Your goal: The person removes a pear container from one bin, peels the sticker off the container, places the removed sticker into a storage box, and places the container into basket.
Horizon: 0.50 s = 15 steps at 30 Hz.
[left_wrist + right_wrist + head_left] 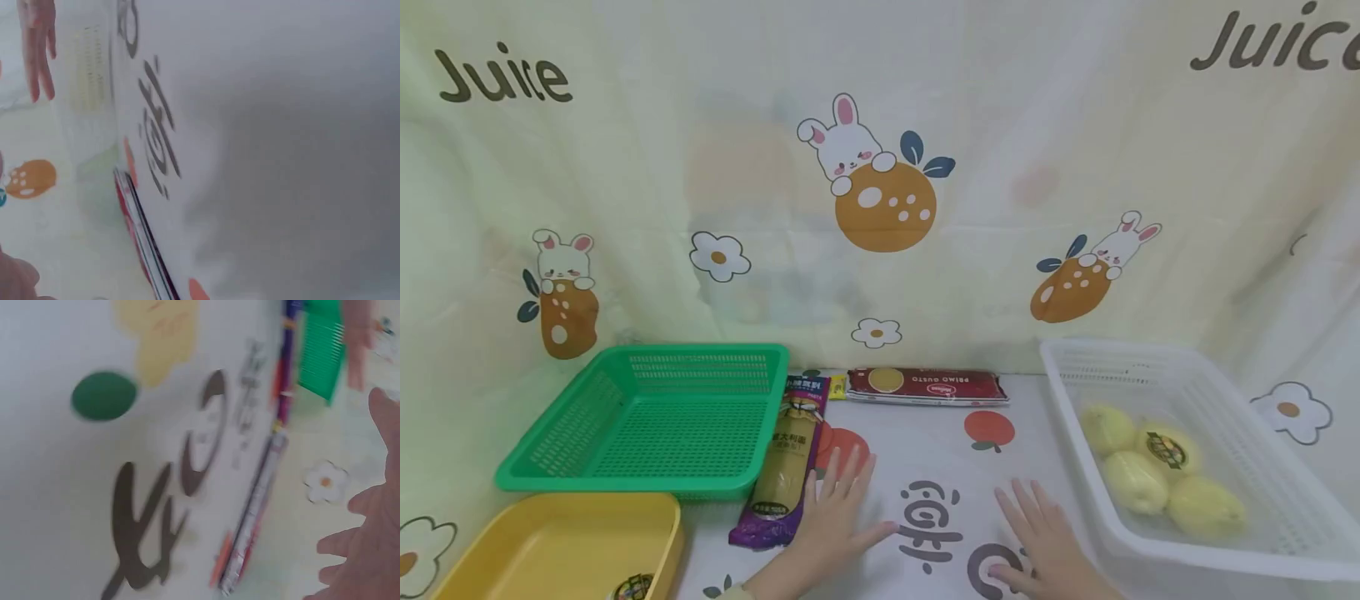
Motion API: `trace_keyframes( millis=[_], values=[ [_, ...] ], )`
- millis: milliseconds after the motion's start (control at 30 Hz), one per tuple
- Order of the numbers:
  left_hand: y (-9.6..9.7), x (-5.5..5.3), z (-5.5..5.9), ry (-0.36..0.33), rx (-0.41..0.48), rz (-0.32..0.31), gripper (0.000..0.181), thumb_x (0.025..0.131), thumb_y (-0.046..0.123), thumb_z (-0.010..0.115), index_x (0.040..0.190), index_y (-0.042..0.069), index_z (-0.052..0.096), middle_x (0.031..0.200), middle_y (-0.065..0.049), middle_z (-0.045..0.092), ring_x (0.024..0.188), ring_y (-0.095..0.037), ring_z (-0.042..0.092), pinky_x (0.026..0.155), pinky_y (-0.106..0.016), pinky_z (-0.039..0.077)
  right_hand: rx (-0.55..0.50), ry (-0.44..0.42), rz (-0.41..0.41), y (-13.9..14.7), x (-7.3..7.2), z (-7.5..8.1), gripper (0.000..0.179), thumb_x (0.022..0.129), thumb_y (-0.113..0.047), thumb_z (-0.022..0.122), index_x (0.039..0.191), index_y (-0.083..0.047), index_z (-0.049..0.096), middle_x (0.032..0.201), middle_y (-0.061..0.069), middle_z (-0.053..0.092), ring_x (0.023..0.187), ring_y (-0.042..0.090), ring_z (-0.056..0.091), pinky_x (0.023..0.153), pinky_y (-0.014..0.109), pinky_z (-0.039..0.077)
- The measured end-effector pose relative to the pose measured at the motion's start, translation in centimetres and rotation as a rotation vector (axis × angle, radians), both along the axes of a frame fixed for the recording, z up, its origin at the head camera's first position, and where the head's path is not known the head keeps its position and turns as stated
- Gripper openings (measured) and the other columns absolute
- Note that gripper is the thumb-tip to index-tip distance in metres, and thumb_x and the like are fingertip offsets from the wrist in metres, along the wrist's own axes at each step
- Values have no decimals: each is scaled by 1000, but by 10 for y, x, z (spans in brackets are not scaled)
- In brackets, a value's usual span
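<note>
In the head view my left hand spreads its fingers over the table, overlapping the lower edge of a purple pasta packet. My right hand, fingers straight and thumb out to the left, is beside the white basket. Neither hand holds anything. Several yellow fruits lie in that basket, one with a dark label and a clear wrapping. Farther back, a dark red packet marked Primo Gusto lies against the backdrop. The right wrist view shows the right hand's spread fingers along its edge.
A green basket stands at the left behind a yellow tray, which has a dark-labelled item at its near edge. A small yellow packet sits between the two longer packets. Behind hangs a printed curtain.
</note>
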<state>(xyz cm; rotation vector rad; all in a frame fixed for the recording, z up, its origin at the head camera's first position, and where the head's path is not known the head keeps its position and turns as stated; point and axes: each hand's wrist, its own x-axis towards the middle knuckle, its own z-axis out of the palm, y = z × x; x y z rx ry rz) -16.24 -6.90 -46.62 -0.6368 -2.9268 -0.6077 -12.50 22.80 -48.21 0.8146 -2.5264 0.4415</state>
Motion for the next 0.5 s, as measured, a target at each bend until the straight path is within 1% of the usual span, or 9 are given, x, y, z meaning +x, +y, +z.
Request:
trace_keyframes(
  millis=[67,100,133,167,200,300,367,400,500],
  values=[
    [6,-2,3,-9,37,-23,86,80,65,44,143,11,20,146,-12,12,131,-35,3,96,-61,9,-87,-64,-1,5,7,4,85,76,-38,66,142,-14,20,147,-2,4,130,14,-6,98,57,6],
    [9,-2,4,-22,66,-35,87,80,66,43,143,10,19,146,-12,12,131,-34,4,97,-60,11,-150,-107,3,8,11,7,83,76,-31,67,142,-12,21,146,2,8,129,11,-6,101,50,0],
    [11,-2,6,-33,97,-47,88,80,66,42,143,10,18,146,-11,11,131,-32,5,97,-58,13,-201,-147,0,10,16,10,82,75,-26,68,142,-12,22,146,6,13,129,8,-6,102,39,-4],
    [14,-3,8,-51,131,-58,89,80,67,42,143,10,16,147,-10,11,131,-30,6,98,-56,15,-236,-167,-5,14,21,13,82,75,-22,68,141,-10,23,144,7,16,128,6,-3,103,35,-1],
    [17,-2,10,-82,171,-64,90,80,68,41,144,11,14,147,-8,10,132,-28,7,99,-53,16,-273,-191,-18,18,25,16,83,73,-18,70,141,-10,23,145,4,15,128,2,-2,100,24,-3],
    [27,-2,15,-158,308,-86,90,80,66,43,144,13,10,147,-6,12,131,-23,12,100,-48,19,-337,-216,-50,32,39,28,85,71,-10,71,142,-10,23,144,-7,13,125,-7,3,97,14,-1],
    [35,-1,18,-192,399,-106,89,80,64,46,144,13,11,146,-5,16,130,-22,17,100,-47,21,-364,-246,-72,45,45,37,86,73,-8,70,143,-11,20,142,-16,7,123,-10,3,102,25,-1],
    [40,-1,19,-206,445,-119,87,81,62,47,144,13,12,145,-5,19,129,-22,21,99,-46,23,-376,-242,-85,52,46,41,85,73,-6,69,143,-11,19,143,-12,8,122,-10,4,102,28,-1],
    [57,4,22,-211,544,-160,80,84,56,48,143,15,16,142,-4,28,126,-20,28,97,-47,26,-391,-268,-160,76,48,53,80,78,-4,64,143,-7,16,146,9,10,121,-10,1,99,53,-3]
  ],
)
